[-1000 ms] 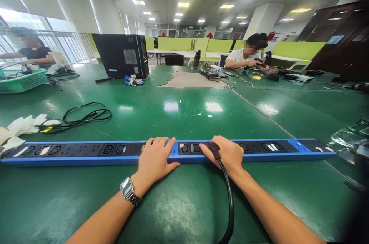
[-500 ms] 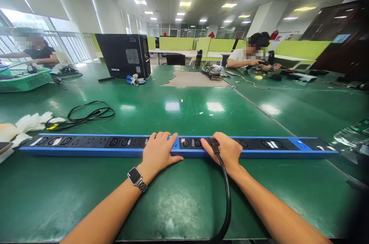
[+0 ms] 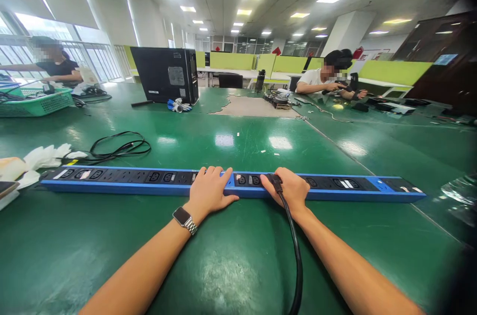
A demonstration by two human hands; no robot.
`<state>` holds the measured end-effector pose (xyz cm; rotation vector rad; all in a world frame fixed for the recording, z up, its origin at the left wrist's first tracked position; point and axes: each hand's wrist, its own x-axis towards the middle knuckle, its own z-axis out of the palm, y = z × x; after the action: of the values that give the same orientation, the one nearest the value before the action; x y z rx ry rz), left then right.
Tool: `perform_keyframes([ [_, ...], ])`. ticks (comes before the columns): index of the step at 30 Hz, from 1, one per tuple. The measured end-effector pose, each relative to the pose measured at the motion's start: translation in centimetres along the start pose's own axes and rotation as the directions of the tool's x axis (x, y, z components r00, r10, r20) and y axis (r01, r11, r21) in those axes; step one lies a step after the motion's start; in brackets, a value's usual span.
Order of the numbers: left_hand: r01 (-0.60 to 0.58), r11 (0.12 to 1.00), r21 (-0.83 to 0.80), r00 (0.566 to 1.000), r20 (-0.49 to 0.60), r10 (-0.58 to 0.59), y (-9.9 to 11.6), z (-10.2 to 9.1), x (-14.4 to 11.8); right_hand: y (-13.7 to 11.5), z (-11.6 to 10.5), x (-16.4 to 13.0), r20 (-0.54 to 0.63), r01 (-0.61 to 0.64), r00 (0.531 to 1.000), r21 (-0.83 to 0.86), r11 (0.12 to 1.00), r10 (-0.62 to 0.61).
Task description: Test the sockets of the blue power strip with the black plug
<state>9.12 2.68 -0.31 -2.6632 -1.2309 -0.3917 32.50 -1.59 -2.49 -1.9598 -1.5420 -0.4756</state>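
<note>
A long blue-and-black power strip lies across the green table in front of me, with rows of sockets along its top. My left hand grips it near the middle, fingers over the far edge and thumb along the near side. To the right of that, my right hand holds a black plug at the strip's sockets. How deep the plug sits cannot be seen, since my fingers cover part of it. From the plug a thick black cable runs down past the table's near edge.
Left of the strip lie a coiled black cord and white crumpled material. Farther back are a green basket, a black computer case and gloves. A clear plastic bottle is at right. Two people sit across the table.
The view has shifted slightly, and the strip appears a little higher and smaller. Both hands keep their places on the strip and the plug.
</note>
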Motion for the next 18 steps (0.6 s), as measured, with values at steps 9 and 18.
perform_keyframes([
  [9,-0.001,1.000,-0.015,1.000,0.002,0.001,-0.5,0.2,0.7,-0.4,-0.3,0.8,0.078,-0.013,0.997,-0.017,1.000,0.015],
  [18,0.023,0.999,-0.036,1.000,-0.004,-0.023,-0.7,0.2,0.9,-0.1,0.4,1.5,0.068,0.061,0.996,-0.016,0.998,-0.060],
])
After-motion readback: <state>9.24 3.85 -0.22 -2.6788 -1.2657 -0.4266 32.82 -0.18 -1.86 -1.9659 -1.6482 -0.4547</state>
